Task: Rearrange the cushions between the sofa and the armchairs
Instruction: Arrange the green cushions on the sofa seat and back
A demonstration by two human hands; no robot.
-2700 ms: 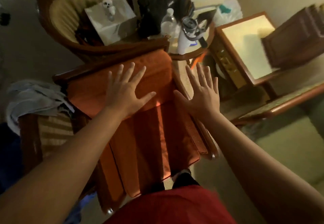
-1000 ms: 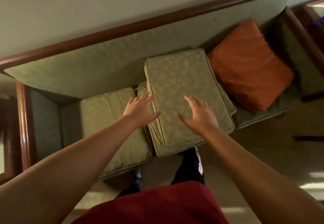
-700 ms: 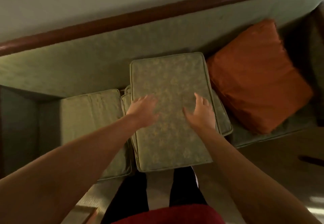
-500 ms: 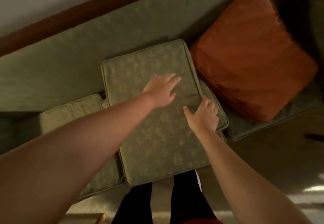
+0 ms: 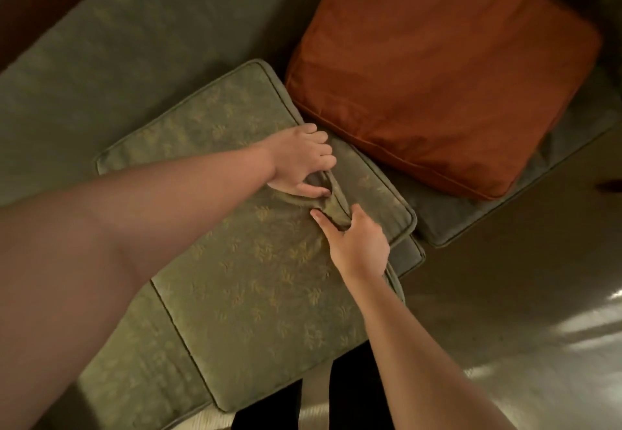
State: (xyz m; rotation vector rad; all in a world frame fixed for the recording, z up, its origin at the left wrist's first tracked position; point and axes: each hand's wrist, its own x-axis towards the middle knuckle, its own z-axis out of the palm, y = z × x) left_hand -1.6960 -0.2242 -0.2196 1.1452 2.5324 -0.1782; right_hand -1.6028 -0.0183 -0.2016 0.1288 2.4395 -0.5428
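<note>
Hands (image 5: 304,163) now bunching green cushion (image 5: 255,281)

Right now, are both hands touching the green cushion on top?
Touching. The head view shows the left hand and the right hand each pinching a raised fold of the green cushion's fabric between fingers and thumb.

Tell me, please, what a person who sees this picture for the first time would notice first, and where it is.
First, the two hands in the middle: the left hand and the right hand both pinch a bunched fold of fabric on the top green seat cushion, which lies stacked on another on the green sofa. Next, the large orange cushion at upper right, resting on the sofa seat beside them.
</note>
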